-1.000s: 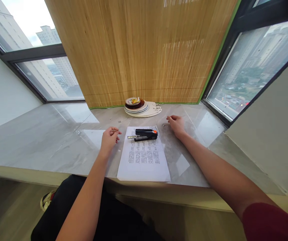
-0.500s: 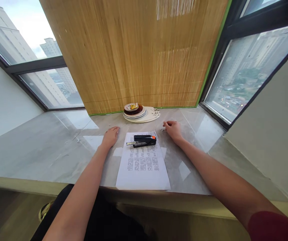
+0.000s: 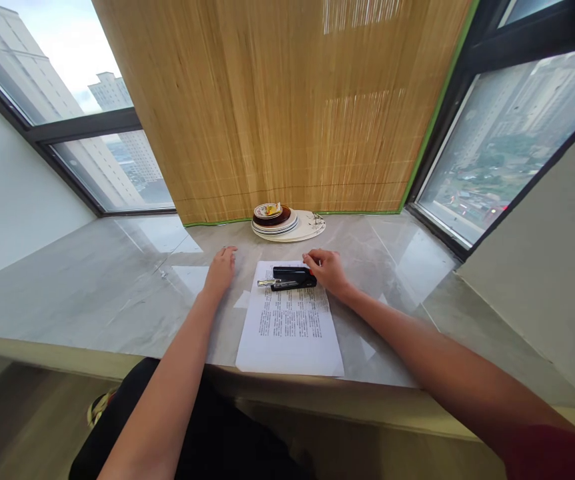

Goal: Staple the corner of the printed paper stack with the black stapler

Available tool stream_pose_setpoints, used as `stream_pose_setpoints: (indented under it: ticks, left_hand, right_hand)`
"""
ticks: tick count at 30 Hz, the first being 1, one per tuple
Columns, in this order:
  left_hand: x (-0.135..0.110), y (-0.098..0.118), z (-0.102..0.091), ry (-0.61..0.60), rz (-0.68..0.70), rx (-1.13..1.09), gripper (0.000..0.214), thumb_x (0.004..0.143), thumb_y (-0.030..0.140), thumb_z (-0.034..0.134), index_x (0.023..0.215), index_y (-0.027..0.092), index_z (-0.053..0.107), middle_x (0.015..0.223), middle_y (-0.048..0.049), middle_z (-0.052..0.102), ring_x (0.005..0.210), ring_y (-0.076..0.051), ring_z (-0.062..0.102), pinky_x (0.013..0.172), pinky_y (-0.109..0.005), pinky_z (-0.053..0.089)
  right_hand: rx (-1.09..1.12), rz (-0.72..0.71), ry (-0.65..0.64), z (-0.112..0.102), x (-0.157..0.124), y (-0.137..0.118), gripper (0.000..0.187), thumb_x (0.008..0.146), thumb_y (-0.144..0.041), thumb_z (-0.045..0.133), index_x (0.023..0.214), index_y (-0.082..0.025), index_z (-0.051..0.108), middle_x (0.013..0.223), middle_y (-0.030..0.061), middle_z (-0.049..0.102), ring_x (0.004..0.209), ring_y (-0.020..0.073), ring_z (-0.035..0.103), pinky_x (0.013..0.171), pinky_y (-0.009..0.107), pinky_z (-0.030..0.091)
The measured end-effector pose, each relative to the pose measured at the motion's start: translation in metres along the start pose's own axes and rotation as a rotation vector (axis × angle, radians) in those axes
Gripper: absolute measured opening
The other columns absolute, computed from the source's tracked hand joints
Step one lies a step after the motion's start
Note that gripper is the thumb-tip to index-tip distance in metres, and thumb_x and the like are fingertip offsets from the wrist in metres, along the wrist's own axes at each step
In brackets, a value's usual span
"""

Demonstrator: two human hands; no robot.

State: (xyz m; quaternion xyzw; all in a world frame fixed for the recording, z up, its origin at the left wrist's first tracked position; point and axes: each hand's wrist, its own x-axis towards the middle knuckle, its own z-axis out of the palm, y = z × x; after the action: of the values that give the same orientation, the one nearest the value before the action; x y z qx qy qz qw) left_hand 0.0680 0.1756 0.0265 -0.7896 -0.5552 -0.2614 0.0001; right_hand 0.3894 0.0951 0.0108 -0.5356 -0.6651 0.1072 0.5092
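Observation:
A black stapler (image 3: 288,278) with an orange end lies across the top of a printed sheet of paper (image 3: 290,327) on the grey marble sill (image 3: 92,293). My right hand (image 3: 328,271) rests at the stapler's right end, fingers curled over it and touching it. My left hand (image 3: 221,268) lies flat on the sill just left of the paper, fingers stretched out, holding nothing.
A stack of plates (image 3: 287,223) with a small dish on top stands at the back by the bamboo blind (image 3: 287,107). Windows flank the blind on both sides. The sill's front edge runs just below the paper.
My right hand has moved left from the bare sill onto the stapler's right end. My left hand has gone from a loose curl to lying flat beside the paper.

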Motion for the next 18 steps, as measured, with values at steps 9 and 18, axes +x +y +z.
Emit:
stream_pose_setpoints:
  ticks: [9,18]
  left_hand:
    - [-0.037,0.043,-0.008,-0.017,-0.21,-0.819,0.036,0.088,0.047,0.072,0.105,0.016,0.076,0.088,-0.0055,0.073,0.076,-0.018,0.068,0.079,-0.032,0.055]
    - [-0.05,0.068,-0.017,-0.068,-0.061,-0.678,0.025,0.083,0.032,0.078,0.106,0.021,0.081,0.102,-0.0063,0.081,0.1,-0.024,0.076,0.103,-0.04,0.055]
  right_hand:
    - [0.022,-0.037,0.025,-0.001,0.001,-0.001,0.04,0.096,-0.043,0.055,0.065,-0.022,0.068,0.057,0.0003,0.061,0.06,0.0173,0.052,0.067,0.032,0.042]
    - [0.058,0.006,-0.019,0.001,0.002,0.003,0.036,0.095,-0.04,0.055,0.071,-0.019,0.072,0.062,0.0019,0.063,0.064,0.0176,0.057,0.067,0.031,0.042]
